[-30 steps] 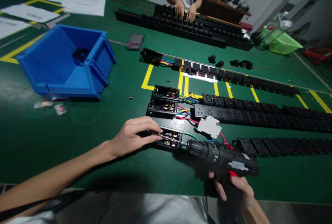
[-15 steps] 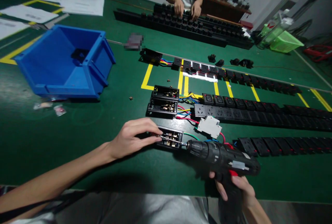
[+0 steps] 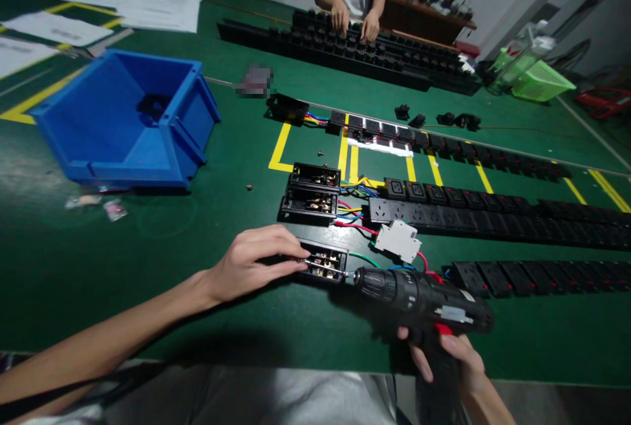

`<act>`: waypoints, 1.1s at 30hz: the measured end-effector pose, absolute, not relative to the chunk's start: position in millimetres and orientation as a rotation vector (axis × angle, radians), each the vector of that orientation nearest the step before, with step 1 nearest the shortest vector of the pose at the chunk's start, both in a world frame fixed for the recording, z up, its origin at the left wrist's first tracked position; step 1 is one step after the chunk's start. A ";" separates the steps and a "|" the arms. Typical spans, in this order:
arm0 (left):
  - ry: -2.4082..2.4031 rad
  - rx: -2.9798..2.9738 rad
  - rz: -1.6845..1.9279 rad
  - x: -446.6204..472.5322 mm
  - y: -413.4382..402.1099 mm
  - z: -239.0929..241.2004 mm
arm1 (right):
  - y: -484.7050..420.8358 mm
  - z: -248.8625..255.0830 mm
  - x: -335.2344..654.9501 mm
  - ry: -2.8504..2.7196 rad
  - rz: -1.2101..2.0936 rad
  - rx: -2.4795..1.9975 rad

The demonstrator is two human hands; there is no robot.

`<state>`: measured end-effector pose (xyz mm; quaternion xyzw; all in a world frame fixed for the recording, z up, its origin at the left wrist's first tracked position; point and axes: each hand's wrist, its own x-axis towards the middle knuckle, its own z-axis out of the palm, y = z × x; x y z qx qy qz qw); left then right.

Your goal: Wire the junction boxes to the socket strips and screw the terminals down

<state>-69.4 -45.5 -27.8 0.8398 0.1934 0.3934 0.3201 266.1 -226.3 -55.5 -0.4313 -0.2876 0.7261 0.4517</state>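
My right hand [image 3: 461, 353] grips the handle of a black cordless drill [image 3: 419, 293], fingers near its red trigger. Its long thin bit [image 3: 328, 268] points left across a black terminal box [image 3: 340, 257] with brass contacts inside. At the bit's tip, my left hand [image 3: 263, 255] pinches with thumb and fingers; whatever sits between the fingertips is too small to make out. A green wire [image 3: 365, 258] runs from the box toward a black socket strip [image 3: 522, 277]. Just above the drill lies a grey circuit breaker [image 3: 398, 241] with red wires.
Two more terminal boxes [image 3: 310, 203] with wires join socket strips [image 3: 444, 218] beyond. A blue bin [image 3: 123, 172] stands left, with small packets [image 3: 114, 209] before it. Loose screws [image 3: 249, 186] lie nearby. Across the table, a person's hands [image 3: 369, 25] touch black strips [image 3: 320, 50]; another hand rests on papers [image 3: 158, 8].
My hands and the drill hold almost the same place. Across the table, the co-worker's hand on the right has shifted slightly.
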 end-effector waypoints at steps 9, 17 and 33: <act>0.493 2.199 1.044 -69.3 -47.4 -27.5 | -226.6 -58.5 268.8 -0.756 1.811 -1.058; 0.512 2.237 1.025 -68.7 -49.0 -26.2 | -226.3 -56.6 268.3 -0.800 1.791 -1.079; 0.603 2.129 1.007 -67.7 -46.9 -26.6 | -224.6 -46.4 259.8 -0.715 1.722 -1.209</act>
